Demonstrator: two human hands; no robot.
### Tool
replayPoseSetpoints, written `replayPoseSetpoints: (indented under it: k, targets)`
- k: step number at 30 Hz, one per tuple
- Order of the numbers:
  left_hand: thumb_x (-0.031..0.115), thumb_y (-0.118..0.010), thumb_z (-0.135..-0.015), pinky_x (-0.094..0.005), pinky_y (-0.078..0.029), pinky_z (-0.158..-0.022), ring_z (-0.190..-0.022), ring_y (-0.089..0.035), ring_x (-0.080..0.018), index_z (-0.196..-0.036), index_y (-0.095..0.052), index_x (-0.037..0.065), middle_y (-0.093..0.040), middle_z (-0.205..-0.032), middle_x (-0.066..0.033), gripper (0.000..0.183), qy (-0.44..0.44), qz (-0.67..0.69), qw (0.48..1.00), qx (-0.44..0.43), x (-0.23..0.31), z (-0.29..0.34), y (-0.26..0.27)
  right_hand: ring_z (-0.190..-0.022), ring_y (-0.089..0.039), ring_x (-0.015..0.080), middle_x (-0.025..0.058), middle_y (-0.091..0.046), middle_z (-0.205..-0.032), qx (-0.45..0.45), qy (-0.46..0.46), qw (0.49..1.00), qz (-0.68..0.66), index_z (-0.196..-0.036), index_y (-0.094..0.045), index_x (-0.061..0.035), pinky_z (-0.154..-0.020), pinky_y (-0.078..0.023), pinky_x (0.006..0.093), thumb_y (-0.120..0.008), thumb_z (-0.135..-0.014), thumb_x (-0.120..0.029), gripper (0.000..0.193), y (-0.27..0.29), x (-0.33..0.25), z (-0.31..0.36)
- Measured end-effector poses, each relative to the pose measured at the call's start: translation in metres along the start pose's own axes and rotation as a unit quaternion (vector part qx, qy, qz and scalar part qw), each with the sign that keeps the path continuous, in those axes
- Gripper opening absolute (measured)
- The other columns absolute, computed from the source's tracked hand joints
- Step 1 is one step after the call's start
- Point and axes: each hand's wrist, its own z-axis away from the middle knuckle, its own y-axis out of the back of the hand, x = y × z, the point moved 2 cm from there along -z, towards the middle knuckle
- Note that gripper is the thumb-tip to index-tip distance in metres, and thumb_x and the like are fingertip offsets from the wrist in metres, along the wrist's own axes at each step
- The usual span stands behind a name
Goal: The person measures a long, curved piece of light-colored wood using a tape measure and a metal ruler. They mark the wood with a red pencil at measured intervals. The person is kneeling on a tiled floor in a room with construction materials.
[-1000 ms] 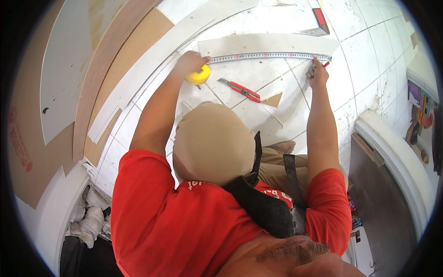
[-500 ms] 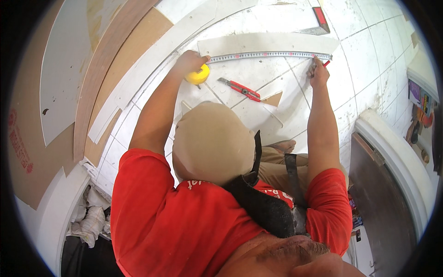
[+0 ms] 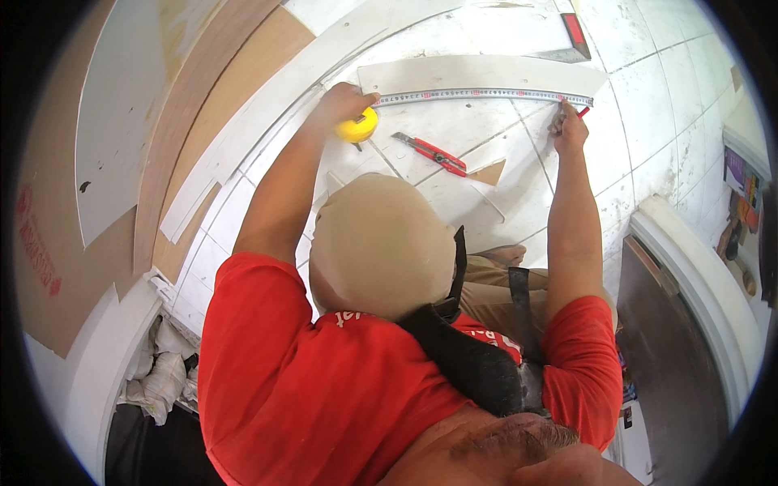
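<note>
My left hand (image 3: 344, 105) is closed around a yellow tape measure (image 3: 359, 127) at the left end of a pale, flat strip (image 3: 478, 73) on the tiles. The tape's blade (image 3: 470, 95) is drawn out along the strip's near edge, up to its right end. There my right hand (image 3: 570, 130) pinches a thin red pencil (image 3: 584, 112), its fingers against the blade; the pencil's tip is hidden. Between my arms a red utility knife (image 3: 436, 155) lies with its blade out, beside a small brown triangular offcut (image 3: 489, 172).
A try square (image 3: 577, 40) with a red handle lies beyond the strip. Long boards and panels (image 3: 174, 146) lean or lie along the left. A dark brown panel (image 3: 677, 324) stands at the right by a white ledge. My bent knee (image 3: 381, 243) rises between my arms.
The whole view has shifted slightly, so everything sits a little farther right. Both hands keep their hold, and the blade stays along the strip.
</note>
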Motion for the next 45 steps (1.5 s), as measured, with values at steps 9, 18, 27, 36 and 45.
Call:
replayPoseSetpoints:
  k: [9,18,27,36,45]
  targets:
    - [0.062,-0.062,-0.082,-0.0372,-0.051,-0.085,-0.095,-0.068,-0.0327,-0.104,-0.071,-0.002,-0.069,-0.104,-0.0232,0.068,0.055,0.033,0.998,-0.012,-0.007,-0.007,-0.005,-0.046,-0.040,0.0119,-0.0010,-0.044,-0.060,-0.009,0.007,1.000,-0.008,-0.084,-0.061,-0.0049,-0.045,-0.036,0.0313,-0.073,-0.086,-0.016,0.016,-0.001,-0.001,0.003]
    - [0.061,-0.062,-0.081,-0.0379,-0.051,-0.088,-0.096,-0.068,-0.0324,-0.103,-0.071,0.000,-0.071,-0.101,-0.0201,0.066,0.049,0.018,0.999,0.014,-0.003,-0.004,-0.004,-0.047,-0.040,0.0122,-0.0005,-0.045,-0.061,0.004,0.011,1.000,0.004,-0.083,-0.059,-0.0047,-0.045,-0.036,0.0319,-0.073,-0.085,-0.015,0.018,-0.003,-0.003,0.007]
    - [0.063,-0.062,-0.081,-0.0376,-0.051,-0.088,-0.097,-0.068,-0.0305,-0.102,-0.072,0.001,-0.071,-0.103,-0.0193,0.066,0.067,0.028,0.997,-0.002,-0.004,-0.006,-0.005,-0.047,-0.038,0.0120,0.0007,-0.044,-0.060,0.043,0.011,0.998,-0.047,-0.081,-0.057,-0.0042,-0.044,-0.035,0.0315,-0.070,-0.087,-0.010,0.015,-0.015,-0.001,0.002]
    - [0.069,-0.063,-0.078,-0.0371,-0.052,-0.080,-0.087,-0.068,-0.0300,-0.096,-0.072,0.000,-0.070,-0.096,-0.0203,0.073,0.055,0.040,0.997,-0.024,-0.002,-0.002,-0.002,-0.047,-0.040,0.0133,0.0027,-0.047,-0.060,0.113,-0.011,0.990,-0.079,-0.075,-0.053,-0.0041,-0.044,-0.035,0.0321,-0.070,-0.085,-0.008,0.020,-0.021,-0.012,0.006]
    - [0.069,-0.063,-0.078,-0.0368,-0.052,-0.080,-0.089,-0.068,-0.0300,-0.099,-0.071,-0.002,-0.070,-0.097,-0.0211,0.075,0.036,0.046,0.998,0.011,-0.013,-0.008,-0.008,-0.047,-0.041,0.0138,0.0032,-0.047,-0.062,0.082,-0.006,0.993,-0.083,-0.075,-0.053,-0.0044,-0.043,-0.039,0.0339,-0.069,-0.084,-0.006,0.019,-0.018,-0.007,0.002]
